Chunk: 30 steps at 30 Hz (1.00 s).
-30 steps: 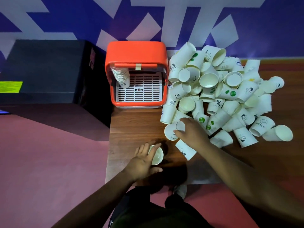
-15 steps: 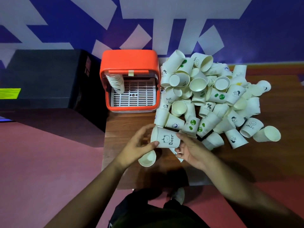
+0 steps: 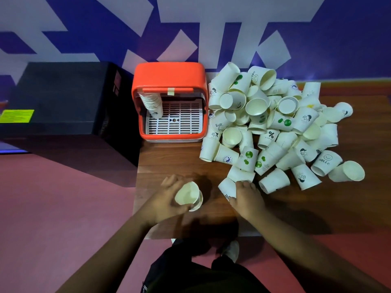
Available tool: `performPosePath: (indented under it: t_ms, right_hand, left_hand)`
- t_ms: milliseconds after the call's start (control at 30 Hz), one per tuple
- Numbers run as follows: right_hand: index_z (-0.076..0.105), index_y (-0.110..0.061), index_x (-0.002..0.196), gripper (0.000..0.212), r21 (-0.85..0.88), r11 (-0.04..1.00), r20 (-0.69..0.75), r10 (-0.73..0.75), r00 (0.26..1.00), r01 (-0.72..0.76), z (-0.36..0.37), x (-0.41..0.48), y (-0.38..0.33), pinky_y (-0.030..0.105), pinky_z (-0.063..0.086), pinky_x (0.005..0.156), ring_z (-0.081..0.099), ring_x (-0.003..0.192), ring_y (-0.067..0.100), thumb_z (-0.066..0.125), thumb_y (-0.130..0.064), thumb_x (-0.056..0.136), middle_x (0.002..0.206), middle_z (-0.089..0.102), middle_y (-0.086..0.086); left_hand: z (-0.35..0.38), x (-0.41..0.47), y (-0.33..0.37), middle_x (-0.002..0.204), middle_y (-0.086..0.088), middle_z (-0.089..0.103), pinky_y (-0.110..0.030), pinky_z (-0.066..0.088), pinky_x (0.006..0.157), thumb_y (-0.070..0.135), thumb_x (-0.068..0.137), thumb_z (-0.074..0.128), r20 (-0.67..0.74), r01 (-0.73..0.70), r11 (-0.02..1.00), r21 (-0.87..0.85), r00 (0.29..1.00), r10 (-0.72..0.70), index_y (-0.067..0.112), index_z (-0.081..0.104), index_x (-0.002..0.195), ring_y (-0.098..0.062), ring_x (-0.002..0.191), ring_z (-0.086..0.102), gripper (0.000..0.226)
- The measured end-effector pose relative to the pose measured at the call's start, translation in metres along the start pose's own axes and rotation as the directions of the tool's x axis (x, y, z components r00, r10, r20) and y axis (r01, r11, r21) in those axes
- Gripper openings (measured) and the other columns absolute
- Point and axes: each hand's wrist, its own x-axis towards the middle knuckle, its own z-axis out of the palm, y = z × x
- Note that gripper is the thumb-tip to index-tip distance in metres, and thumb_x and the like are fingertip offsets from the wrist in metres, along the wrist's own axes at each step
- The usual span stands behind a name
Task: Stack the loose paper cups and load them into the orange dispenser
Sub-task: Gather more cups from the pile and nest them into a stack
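The orange dispenser [image 3: 169, 75] stands at the table's back left, and a column of stacked cups [image 3: 152, 103] hangs in its left side over a white grid tray. A large heap of loose white paper cups [image 3: 273, 127] covers the table to its right. My left hand [image 3: 167, 197] grips a short stack of nested cups [image 3: 189, 196], mouths up, near the table's front left. My right hand [image 3: 246, 197] grips a cup lying on its side [image 3: 227, 188] at the heap's near edge.
The wooden table [image 3: 169, 166] ends just left of my left hand and just behind my wrists. A black box [image 3: 63, 98] sits on the floor left of the dispenser. The purple and white wall runs behind everything.
The cup that both hands held half a second ago now sits nested in the stack in my left hand. My right hand has moved right and closed on another cup at the heap's edge.
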Motion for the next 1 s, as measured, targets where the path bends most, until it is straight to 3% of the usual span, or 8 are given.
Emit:
performPosePath:
  t_ms: [100, 200, 300, 433, 567, 667, 833, 1000]
  right_hand:
    - [0.05, -0.009, 0.126, 0.055, -0.055, 0.998, -0.022, -0.009, 1.0, 0.008, 0.011, -0.003, -0.004, 0.035, 0.044, 0.095, 0.051, 0.117, 0.026, 0.063, -0.042, 0.084, 0.124, 0.056, 0.011]
    - [0.049, -0.008, 0.125, 0.058, 0.007, 1.0, 0.018, 0.016, 1.0, -0.016, 0.013, -0.004, -0.01, 0.035, 0.046, 0.093, 0.051, 0.116, 0.026, 0.065, -0.043, 0.082, 0.123, 0.055, 0.011]
    - [0.049, -0.009, 0.123, 0.059, 0.229, 0.971, 0.063, 0.057, 0.996, -0.07, 0.002, -0.006, -0.013, 0.038, 0.048, 0.089, 0.053, 0.112, 0.027, 0.068, -0.042, 0.078, 0.12, 0.052, 0.01]
    - [0.047, -0.019, 0.129, 0.058, 0.583, 0.793, 0.103, 0.139, 0.985, -0.174, -0.03, -0.015, -0.008, 0.029, 0.041, 0.083, 0.048, 0.104, 0.016, 0.071, -0.032, 0.078, 0.123, 0.043, 0.004]
    - [0.052, -0.03, 0.123, 0.056, 0.719, 0.687, -0.005, 0.15, 0.989, -0.101, -0.056, -0.023, 0.001, 0.037, 0.046, 0.096, 0.051, 0.111, 0.016, 0.072, -0.04, 0.072, 0.118, 0.049, -0.002]
    - [0.047, -0.035, 0.12, 0.065, 0.737, 0.674, -0.042, 0.111, 0.993, -0.044, -0.067, -0.029, -0.003, 0.039, 0.048, 0.096, 0.053, 0.112, 0.012, 0.071, -0.052, 0.063, 0.121, 0.052, -0.009]
    - [0.049, -0.029, 0.132, 0.074, 0.542, 0.823, -0.129, -0.121, 0.984, 0.172, -0.072, -0.031, -0.027, 0.025, 0.039, 0.098, 0.045, 0.114, 0.005, 0.081, -0.049, 0.068, 0.124, 0.047, -0.011]
    - [0.04, -0.019, 0.146, 0.092, 0.386, 0.852, -0.159, -0.315, 0.936, 0.352, -0.052, -0.016, -0.055, 0.035, 0.039, 0.107, 0.043, 0.129, 0.018, 0.081, -0.048, 0.069, 0.138, 0.045, 0.0]
  left_hand:
    - [0.021, -0.002, -0.012, 0.134, 0.015, 0.044, -0.031, 0.043, 0.103, 0.038, 0.078, 0.077, 0.057, -0.011, 0.998, 0.059, 0.998, 0.008, 0.036, 0.043, 0.146, -0.012, 0.123, 0.043, 0.076]
    - [0.035, -0.002, -0.014, 0.144, 0.017, 0.039, -0.027, 0.043, 0.105, 0.033, 0.083, 0.076, 0.094, 0.048, 0.997, -0.055, 0.995, -0.043, 0.039, 0.039, 0.148, -0.009, 0.13, 0.044, 0.076]
    - [0.043, 0.005, -0.008, 0.148, 0.015, 0.038, -0.009, 0.037, 0.097, 0.028, 0.084, 0.078, 0.058, 0.098, 0.988, -0.116, 0.994, -0.092, 0.034, 0.038, 0.149, -0.007, 0.123, 0.049, 0.075]
    - [0.05, 0.019, 0.0, 0.146, 0.013, 0.039, -0.02, 0.037, 0.096, 0.038, 0.083, 0.078, 0.061, 0.231, 0.959, -0.167, 0.973, -0.223, 0.029, 0.031, 0.152, -0.009, 0.124, 0.049, 0.085]
    - [0.056, 0.036, 0.0, 0.157, 0.002, 0.035, -0.027, 0.029, 0.115, 0.041, 0.079, 0.081, 0.141, 0.268, 0.927, -0.263, 0.961, -0.237, 0.029, 0.025, 0.155, -0.014, 0.144, 0.034, 0.095]
    - [0.055, 0.038, -0.01, 0.16, 0.011, 0.032, -0.038, 0.028, 0.121, 0.058, 0.073, 0.08, 0.236, 0.312, 0.845, -0.434, 0.945, -0.227, 0.038, 0.026, 0.154, -0.008, 0.145, 0.033, 0.099]
    - [0.039, 0.035, -0.009, 0.145, 0.011, 0.053, -0.033, 0.03, 0.12, 0.052, 0.091, 0.062, 0.18, 0.385, 0.637, -0.668, 0.914, -0.364, 0.037, 0.055, 0.134, -0.008, 0.139, 0.044, 0.045]
    - [0.034, 0.03, -0.004, 0.139, 0.005, 0.06, -0.036, 0.039, 0.115, 0.034, 0.096, 0.057, 0.214, 0.355, 0.628, -0.692, 0.933, -0.291, 0.019, 0.053, 0.141, -0.011, 0.133, 0.052, 0.048]
